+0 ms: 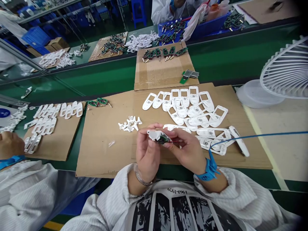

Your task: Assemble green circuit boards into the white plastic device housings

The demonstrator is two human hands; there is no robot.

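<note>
A small white plastic piece with a green circuit board (160, 136) against it is held up over the cardboard. My left hand (148, 153) pinches its white end between thumb and fingers. At the other end, my right hand (190, 150) closes its fingers on the circuit board, where a thin reddish wire shows. The right fingertips partly cover that end. Beyond my hands lie many white plastic housings (176, 107) with rectangular windows, some overlapping. To the left of them sits a small heap of white clip-like pieces (130, 124). Two green circuit boards (99, 102) rest at the cardboard's far left corner.
A blue strap cord (260, 135) runs right from my right wrist. A white fan (286, 69) stands at the right. More boards (165, 54) lie on a raised cardboard sheet (158, 78). A co-worker's hand (11, 146) is at the left, near rows of white housings (45, 125).
</note>
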